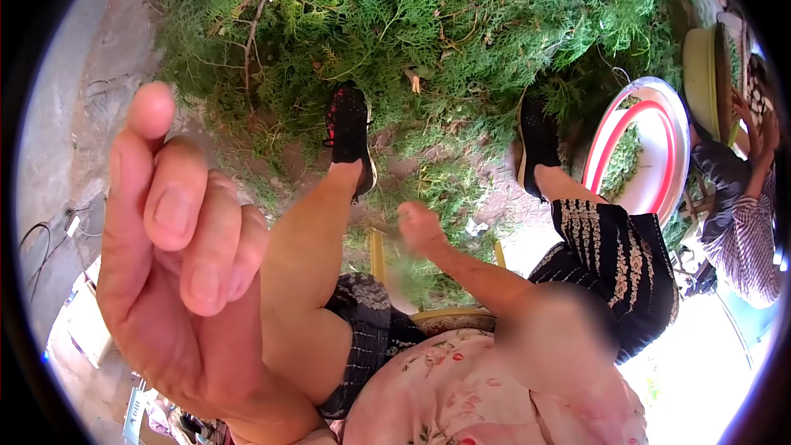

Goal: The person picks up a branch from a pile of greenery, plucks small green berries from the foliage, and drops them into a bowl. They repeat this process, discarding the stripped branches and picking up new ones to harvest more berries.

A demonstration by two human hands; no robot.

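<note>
- left hand: very close to the lens, on the near left of the heap of green conifer branches. one finger stands straight, the others fold in toward the palm. it is narrow and grips nothing.
- right hand: on the near side of the heap, between the two legs. it is loosely bunched and blurred, so i cannot tell whether it pinches a sprig.
- yellow plastic basin: just under the right hand, nearer than the heap. green sprigs lie in it, but they are out of focus.
- round white metal tray with a red ring: tilted at the right edge of the heap, with a small mound of green sprigs in it.
- pale yellow-green bowl: stands on edge, right of the heap and beyond the tray. its contents are not visible.
- another person's striped sleeve: far right of the heap, near the tray.
- two dark shoes: rest at the near edge of the heap.
</note>
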